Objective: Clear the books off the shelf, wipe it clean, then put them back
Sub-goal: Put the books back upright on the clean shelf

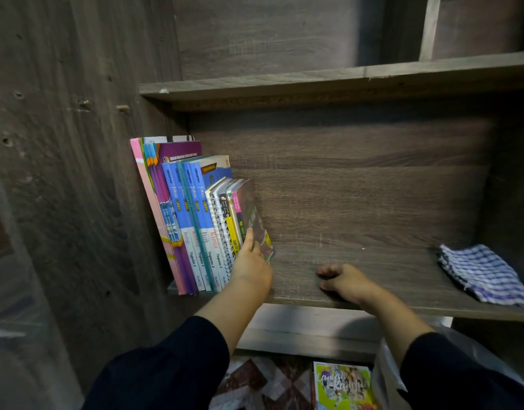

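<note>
A row of books (189,220) stands upright at the left end of the brown wooden shelf (373,220), leaning against the left side wall. My left hand (251,261) grips the rightmost one, a dark-covered paperback (256,220), thumb on its spine side and fingers behind its cover. On the bare shelf board near the front edge rests my right hand (343,282), fingers curled and holding nothing. A blue-and-white checked cloth (485,273) lies crumpled at the shelf's right end.
Another shelf board (343,81) runs above, with a vertical divider (429,28) on it. Below the shelf, a green-covered book (343,386) lies on a patterned floor (254,383). The cabinet's side wall (77,173) stands at the left.
</note>
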Action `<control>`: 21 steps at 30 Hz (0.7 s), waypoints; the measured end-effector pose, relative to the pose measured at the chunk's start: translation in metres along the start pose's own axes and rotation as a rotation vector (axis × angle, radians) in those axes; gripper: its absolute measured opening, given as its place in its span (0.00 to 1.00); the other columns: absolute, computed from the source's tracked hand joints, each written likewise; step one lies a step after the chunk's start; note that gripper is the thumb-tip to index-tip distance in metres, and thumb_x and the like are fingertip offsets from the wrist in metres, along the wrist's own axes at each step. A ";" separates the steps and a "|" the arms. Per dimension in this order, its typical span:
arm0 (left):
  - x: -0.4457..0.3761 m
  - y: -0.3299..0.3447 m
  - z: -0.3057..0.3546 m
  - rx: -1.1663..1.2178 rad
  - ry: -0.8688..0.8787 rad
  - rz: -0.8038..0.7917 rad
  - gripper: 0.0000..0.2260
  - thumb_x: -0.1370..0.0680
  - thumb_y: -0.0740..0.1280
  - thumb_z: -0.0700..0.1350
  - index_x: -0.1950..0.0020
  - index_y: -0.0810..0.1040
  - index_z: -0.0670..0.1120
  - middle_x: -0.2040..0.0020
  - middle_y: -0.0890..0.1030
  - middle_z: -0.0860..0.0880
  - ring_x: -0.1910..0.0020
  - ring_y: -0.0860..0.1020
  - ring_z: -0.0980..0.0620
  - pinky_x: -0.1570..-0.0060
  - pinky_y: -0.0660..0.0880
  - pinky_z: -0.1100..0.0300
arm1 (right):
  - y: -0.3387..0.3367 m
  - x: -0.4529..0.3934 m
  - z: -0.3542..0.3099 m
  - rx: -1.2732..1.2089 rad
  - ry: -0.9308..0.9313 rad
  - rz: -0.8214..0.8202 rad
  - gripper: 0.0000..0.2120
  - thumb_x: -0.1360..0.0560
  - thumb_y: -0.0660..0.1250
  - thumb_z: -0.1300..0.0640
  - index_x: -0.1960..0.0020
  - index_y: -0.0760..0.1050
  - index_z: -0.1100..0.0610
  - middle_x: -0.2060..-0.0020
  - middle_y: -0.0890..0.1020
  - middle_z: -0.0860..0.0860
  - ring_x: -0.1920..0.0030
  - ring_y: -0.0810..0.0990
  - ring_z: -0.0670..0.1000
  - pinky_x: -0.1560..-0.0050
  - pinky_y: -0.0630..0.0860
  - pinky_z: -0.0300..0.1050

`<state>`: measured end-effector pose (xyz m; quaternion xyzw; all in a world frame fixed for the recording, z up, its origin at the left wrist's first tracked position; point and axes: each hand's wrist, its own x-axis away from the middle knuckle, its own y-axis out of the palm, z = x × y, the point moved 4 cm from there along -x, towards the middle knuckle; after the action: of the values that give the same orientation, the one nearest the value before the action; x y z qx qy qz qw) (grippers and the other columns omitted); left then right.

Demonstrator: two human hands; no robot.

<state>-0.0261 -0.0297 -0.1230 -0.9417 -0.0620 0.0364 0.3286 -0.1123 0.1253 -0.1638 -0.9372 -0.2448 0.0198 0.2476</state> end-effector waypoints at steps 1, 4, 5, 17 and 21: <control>0.000 -0.002 0.002 0.002 0.007 -0.010 0.21 0.20 0.57 0.53 0.27 0.67 0.50 0.24 0.61 0.44 0.24 0.54 0.39 0.32 0.33 0.33 | 0.000 -0.001 0.001 -0.005 0.002 0.000 0.18 0.25 0.63 0.71 0.35 0.72 0.65 0.39 0.78 0.61 0.52 0.75 0.51 0.69 0.71 0.26; 0.001 -0.018 0.002 0.117 0.018 0.079 0.20 0.20 0.58 0.49 0.28 0.69 0.48 0.24 0.62 0.43 0.23 0.53 0.40 0.30 0.34 0.33 | -0.001 -0.003 0.002 -0.009 -0.002 0.008 0.19 0.25 0.64 0.71 0.35 0.73 0.64 0.40 0.78 0.61 0.52 0.75 0.50 0.67 0.72 0.26; 0.003 -0.027 -0.001 0.185 0.011 0.134 0.19 0.21 0.58 0.47 0.29 0.71 0.47 0.25 0.64 0.43 0.23 0.54 0.41 0.30 0.35 0.34 | -0.001 -0.004 0.003 -0.003 -0.001 0.008 0.19 0.25 0.64 0.71 0.35 0.73 0.64 0.40 0.79 0.61 0.52 0.76 0.50 0.66 0.72 0.28; 0.022 -0.040 -0.124 0.877 -0.558 0.521 0.30 0.25 0.64 0.47 0.24 0.59 0.48 0.24 0.63 0.44 0.22 0.51 0.50 0.28 0.31 0.49 | 0.000 -0.012 0.007 0.018 -0.022 0.003 0.18 0.24 0.64 0.69 0.35 0.73 0.62 0.48 0.78 0.53 0.55 0.76 0.46 0.66 0.71 0.28; 0.018 -0.041 -0.128 0.797 -0.456 0.522 0.18 0.23 0.61 0.49 0.34 0.73 0.50 0.30 0.72 0.44 0.25 0.60 0.52 0.28 0.31 0.46 | 0.022 -0.020 0.002 0.047 -0.080 -0.021 0.20 0.26 0.70 0.60 0.34 0.74 0.56 0.44 0.80 0.51 0.48 0.78 0.47 0.41 0.73 0.38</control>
<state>0.0019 -0.0744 0.0020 -0.6961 0.1234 0.3419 0.6192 -0.1205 0.0999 -0.1778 -0.9270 -0.2638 0.0602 0.2597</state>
